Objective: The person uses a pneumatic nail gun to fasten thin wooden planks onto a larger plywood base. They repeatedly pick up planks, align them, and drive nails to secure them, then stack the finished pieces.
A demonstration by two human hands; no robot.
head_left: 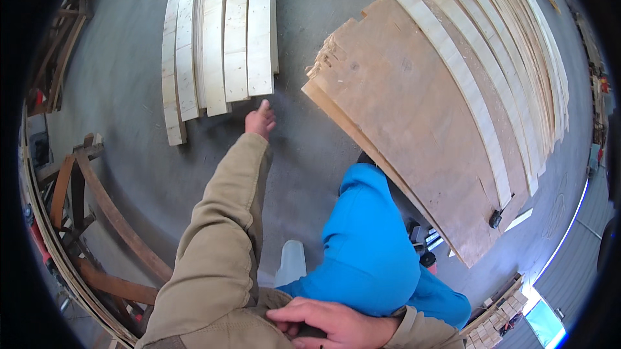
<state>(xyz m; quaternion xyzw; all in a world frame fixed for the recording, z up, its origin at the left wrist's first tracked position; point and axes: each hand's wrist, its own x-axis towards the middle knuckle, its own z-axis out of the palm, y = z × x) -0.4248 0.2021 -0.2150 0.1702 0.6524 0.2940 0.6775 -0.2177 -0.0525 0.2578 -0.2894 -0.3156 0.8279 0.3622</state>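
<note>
My left hand (260, 120), at the end of a tan sleeve, reaches forward with one digit stretched out and the others loosely bent. It holds nothing and is close to the near end of a pale curved wooden strip (260, 38). That strip belongs to a row of several similar curved pieces on the grey floor. My right hand (336, 324) is low against my body, beside my blue trouser leg (369, 232). Its fingers are curled, and a dark patch shows beneath them; what they grip, if anything, is hidden.
To the right, a brown plywood sheet (394, 90) carries a curved strip (453, 51), a stack of more strips (517, 32) and a small black object (495, 219). Dark curved wooden parts (116, 207) stand at left. A pale translucent object (293, 260) is beside my leg.
</note>
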